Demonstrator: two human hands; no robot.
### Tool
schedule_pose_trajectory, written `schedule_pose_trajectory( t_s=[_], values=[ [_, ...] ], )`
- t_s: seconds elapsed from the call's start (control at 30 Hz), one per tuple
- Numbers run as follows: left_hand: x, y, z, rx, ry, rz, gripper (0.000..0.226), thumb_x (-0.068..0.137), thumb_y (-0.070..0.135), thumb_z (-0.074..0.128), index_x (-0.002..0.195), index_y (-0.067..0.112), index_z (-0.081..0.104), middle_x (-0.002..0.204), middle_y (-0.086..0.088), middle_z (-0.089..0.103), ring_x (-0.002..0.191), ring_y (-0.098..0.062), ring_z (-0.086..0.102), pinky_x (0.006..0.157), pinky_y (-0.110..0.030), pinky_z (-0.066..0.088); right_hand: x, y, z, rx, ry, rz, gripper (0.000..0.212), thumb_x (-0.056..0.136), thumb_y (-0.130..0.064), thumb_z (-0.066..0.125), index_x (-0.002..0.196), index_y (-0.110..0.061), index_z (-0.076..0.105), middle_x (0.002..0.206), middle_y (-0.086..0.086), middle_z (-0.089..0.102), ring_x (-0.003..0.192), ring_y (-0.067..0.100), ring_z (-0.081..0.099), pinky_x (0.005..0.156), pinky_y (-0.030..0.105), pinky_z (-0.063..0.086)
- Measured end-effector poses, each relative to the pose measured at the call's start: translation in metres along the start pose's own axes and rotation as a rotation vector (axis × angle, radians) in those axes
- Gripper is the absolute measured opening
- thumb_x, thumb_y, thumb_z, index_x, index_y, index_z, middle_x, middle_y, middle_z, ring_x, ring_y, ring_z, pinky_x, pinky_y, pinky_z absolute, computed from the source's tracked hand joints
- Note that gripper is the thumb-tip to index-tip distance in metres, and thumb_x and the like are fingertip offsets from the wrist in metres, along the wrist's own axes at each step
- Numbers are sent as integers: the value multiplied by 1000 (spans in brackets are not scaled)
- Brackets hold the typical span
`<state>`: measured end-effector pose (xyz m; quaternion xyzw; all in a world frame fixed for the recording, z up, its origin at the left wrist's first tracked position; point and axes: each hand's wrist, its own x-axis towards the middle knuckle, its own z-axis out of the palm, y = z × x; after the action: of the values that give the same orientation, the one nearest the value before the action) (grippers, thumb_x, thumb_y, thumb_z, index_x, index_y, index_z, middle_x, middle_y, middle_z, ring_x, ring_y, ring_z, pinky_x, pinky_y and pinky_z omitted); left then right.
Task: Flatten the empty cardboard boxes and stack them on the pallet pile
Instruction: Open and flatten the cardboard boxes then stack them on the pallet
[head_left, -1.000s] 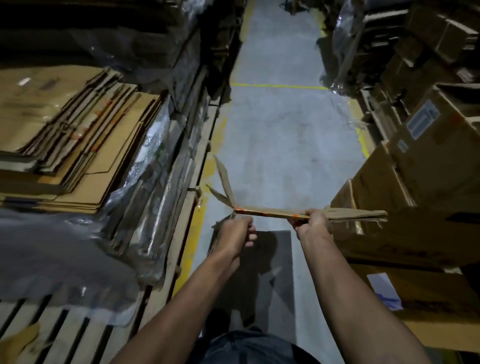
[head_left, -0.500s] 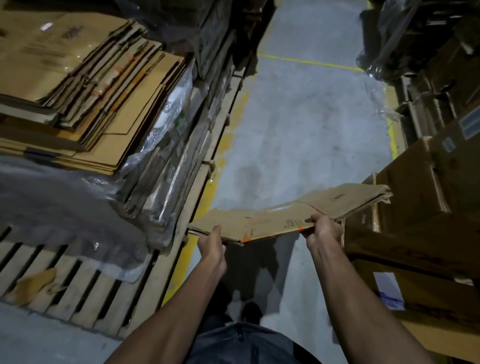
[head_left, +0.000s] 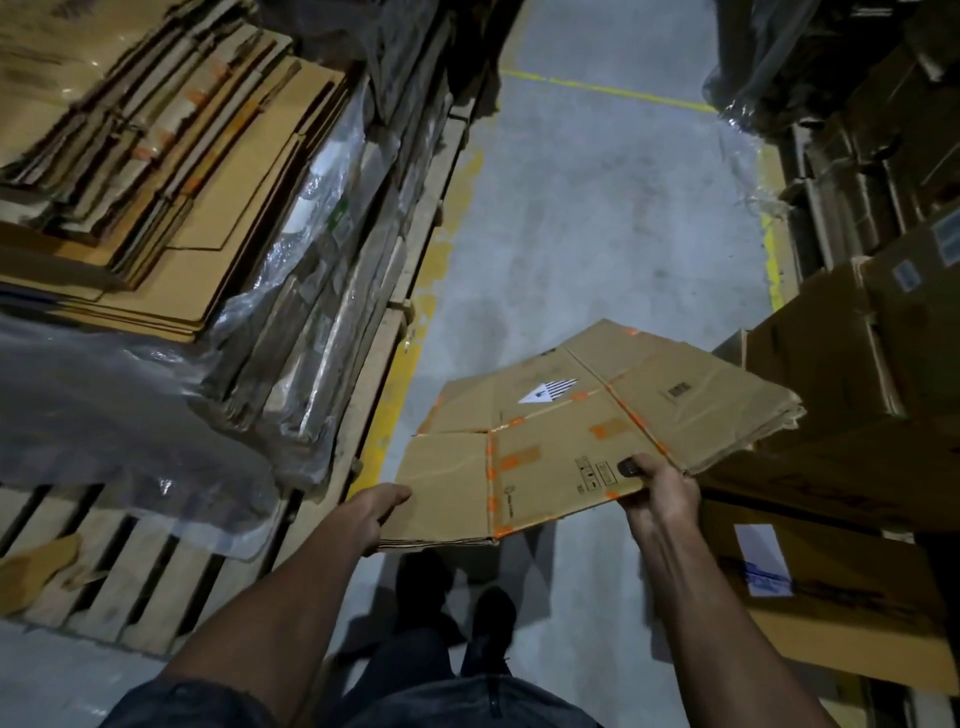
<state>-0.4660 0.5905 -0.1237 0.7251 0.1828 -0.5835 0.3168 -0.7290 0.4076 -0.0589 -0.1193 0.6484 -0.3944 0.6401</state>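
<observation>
A flattened brown cardboard box (head_left: 587, 431) with orange tape marks and a white label hangs over the aisle floor, its top face towards me. My left hand (head_left: 376, 512) grips its near left edge, fingers underneath. My right hand (head_left: 657, 488) holds the near right edge, thumb on top. To the left stands the pile of flattened cardboard (head_left: 171, 208) on a wooden pallet (head_left: 130, 587), partly wrapped in clear plastic.
Unflattened cardboard boxes (head_left: 857, 374) are stacked close on the right. The grey concrete aisle (head_left: 597, 208) with yellow floor lines runs ahead between the stacks. More wrapped cardboard (head_left: 795, 62) stands far right. My feet (head_left: 467, 613) are below the box.
The box has tipped from edge-on to nearly flat, with its top face now showing. My view has turned left and down towards the pallet pile. Both hands keep their hold.
</observation>
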Motion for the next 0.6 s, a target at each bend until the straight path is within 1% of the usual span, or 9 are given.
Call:
schedule_pose_trajectory(
  t_s=[0.03,0.13,0.17,0.27,0.33,0.4,0.47,0.53,0.6],
  values=[
    [3,3,-1,54,-29,-28,30,92,25,71,108,1,68,83,-14,72,76,-29,67,92,-42,55,1,2,-3,23,2,13,36,87,12,58,120,-2,57,99,21,69,81,34,70,61,45,60],
    [-1,10,-3,105,-63,-45,27,89,30,74,91,3,68,61,-11,71,50,-24,68,50,-27,53,5,9,-7,68,8,45,39,87,14,56,123,0,56,102,22,68,87,38,69,64,50,60],
    [1,10,-3,103,-51,-25,26,91,27,72,94,1,67,60,-12,70,45,-24,66,43,-26,50,5,13,-7,78,4,64,39,87,14,55,124,1,56,107,24,67,93,40,68,67,53,60],
    [15,13,-5,29,21,110,40,89,19,75,117,-5,61,87,-21,73,63,-30,70,48,-33,54,4,26,-9,115,28,128,45,89,11,52,132,1,54,122,26,64,112,44,62,85,63,55],
    [23,21,-7,53,73,237,52,85,19,79,122,-9,57,107,-25,69,83,-35,70,62,-44,60,4,33,-8,144,57,163,48,90,9,51,138,-1,51,127,25,62,117,44,60,92,63,50],
    [45,29,-13,102,130,352,48,78,27,84,106,-8,65,103,-25,71,87,-37,71,76,-56,59,3,35,-7,189,62,194,48,92,8,51,138,-4,51,126,25,62,117,43,60,93,63,49],
    [83,40,-20,152,172,469,62,59,50,86,89,-1,69,91,-20,74,83,-37,72,77,-60,58,-1,35,-5,238,58,224,45,92,7,53,136,-7,52,123,26,63,113,44,62,95,64,48],
    [56,58,-17,223,249,564,75,47,67,78,82,1,69,83,-16,73,80,-35,71,75,-55,59,-1,33,-3,294,55,256,45,92,5,56,134,-11,55,122,24,65,111,43,64,94,64,49],
    [-9,76,-8,296,304,637,66,63,59,78,81,-4,65,79,-15,69,78,-33,67,73,-42,56,-4,28,1,348,36,274,47,91,4,57,135,-13,55,125,23,65,112,42,63,90,63,51]
  ],
)
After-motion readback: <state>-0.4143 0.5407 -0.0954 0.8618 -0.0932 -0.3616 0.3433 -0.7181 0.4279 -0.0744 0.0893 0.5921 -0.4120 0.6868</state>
